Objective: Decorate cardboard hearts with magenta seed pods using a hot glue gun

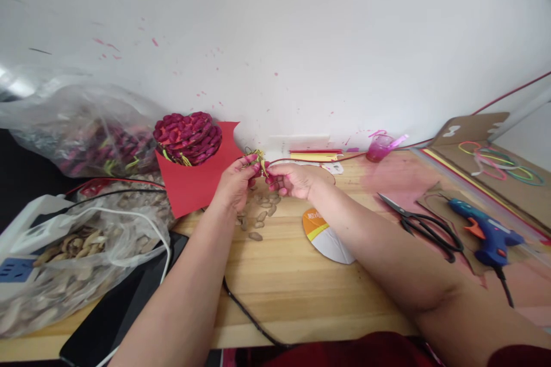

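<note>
My left hand (236, 179) pinches a small bundle of yellow-green string (260, 158) over the back of the wooden table. From the other side, my right hand (289, 179) has its fingertips closed on the same string. Both hands have pink-stained fingers and nearly meet; whether something small sits between them is hidden. Below them lie several plain peanuts in shells (260, 218). Left of my left hand, a stack of magenta-dyed peanut pieces (189, 136) with yellow-green string ends rests against a red card sheet (193, 192).
Black scissors (419, 223) and a blue glue gun (486, 235) lie at right, near a cardboard box (469, 129). A round orange-and-white card (327, 241) sits under my right forearm. A pink cup (379, 148) stands by the wall. Peanut bags (86, 258), a power strip (26, 235) and cables crowd the left.
</note>
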`<state>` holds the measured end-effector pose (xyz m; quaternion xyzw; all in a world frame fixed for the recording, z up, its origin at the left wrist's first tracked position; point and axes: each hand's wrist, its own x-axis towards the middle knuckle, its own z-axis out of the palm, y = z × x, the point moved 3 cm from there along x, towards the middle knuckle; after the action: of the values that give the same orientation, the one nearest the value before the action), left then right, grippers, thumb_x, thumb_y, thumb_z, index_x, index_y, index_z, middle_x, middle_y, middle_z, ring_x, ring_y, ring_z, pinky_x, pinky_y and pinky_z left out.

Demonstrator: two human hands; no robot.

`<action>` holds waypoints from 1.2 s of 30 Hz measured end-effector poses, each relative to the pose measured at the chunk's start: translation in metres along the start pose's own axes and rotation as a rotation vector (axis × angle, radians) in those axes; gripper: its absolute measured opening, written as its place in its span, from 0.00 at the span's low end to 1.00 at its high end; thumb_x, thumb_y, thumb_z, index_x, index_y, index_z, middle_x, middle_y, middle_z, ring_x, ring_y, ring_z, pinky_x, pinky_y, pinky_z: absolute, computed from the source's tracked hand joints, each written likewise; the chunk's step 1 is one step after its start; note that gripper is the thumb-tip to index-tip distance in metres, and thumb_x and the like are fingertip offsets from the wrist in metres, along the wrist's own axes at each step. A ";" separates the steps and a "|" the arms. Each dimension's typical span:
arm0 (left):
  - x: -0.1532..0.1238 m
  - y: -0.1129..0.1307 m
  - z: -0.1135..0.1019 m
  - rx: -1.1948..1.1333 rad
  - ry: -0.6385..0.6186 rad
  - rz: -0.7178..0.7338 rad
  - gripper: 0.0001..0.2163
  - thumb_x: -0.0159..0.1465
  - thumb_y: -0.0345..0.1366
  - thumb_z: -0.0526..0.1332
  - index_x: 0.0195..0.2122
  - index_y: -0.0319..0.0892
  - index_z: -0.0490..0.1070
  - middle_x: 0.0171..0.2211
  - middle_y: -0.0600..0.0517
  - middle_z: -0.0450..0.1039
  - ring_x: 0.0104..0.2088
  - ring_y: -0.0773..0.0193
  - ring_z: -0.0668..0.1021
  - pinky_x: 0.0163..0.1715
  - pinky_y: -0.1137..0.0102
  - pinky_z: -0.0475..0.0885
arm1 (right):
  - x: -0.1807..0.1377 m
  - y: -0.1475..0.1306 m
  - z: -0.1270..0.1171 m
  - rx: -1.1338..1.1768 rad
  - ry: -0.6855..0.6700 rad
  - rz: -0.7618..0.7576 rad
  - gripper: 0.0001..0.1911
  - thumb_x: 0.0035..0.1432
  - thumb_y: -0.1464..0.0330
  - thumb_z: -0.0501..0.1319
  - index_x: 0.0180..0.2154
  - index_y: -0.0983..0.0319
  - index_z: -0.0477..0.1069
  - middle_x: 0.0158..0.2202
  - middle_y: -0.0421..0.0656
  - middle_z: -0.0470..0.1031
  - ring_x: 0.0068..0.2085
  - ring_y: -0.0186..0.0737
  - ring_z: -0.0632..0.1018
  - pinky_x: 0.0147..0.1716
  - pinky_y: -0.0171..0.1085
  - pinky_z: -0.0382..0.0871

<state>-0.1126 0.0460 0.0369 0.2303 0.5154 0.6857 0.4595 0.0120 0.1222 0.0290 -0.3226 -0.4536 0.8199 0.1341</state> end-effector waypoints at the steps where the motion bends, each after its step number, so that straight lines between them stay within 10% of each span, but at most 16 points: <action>1: 0.000 0.000 0.000 0.000 -0.003 0.001 0.14 0.52 0.28 0.69 0.40 0.40 0.75 0.34 0.49 0.79 0.28 0.69 0.77 0.26 0.75 0.66 | 0.000 0.000 0.000 -0.008 0.000 -0.004 0.06 0.55 0.70 0.65 0.31 0.63 0.69 0.21 0.39 0.73 0.22 0.32 0.74 0.15 0.27 0.54; 36: -0.001 -0.002 0.005 -0.216 0.020 -0.063 0.07 0.56 0.24 0.65 0.34 0.41 0.76 0.35 0.51 0.79 0.29 0.72 0.76 0.26 0.78 0.68 | -0.002 0.001 0.004 0.063 -0.131 -0.032 0.10 0.50 0.67 0.67 0.33 0.61 0.69 0.24 0.38 0.73 0.22 0.32 0.72 0.15 0.27 0.51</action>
<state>-0.1069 0.0479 0.0368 0.1562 0.4500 0.7249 0.4977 0.0111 0.1181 0.0300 -0.2563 -0.4404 0.8509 0.1274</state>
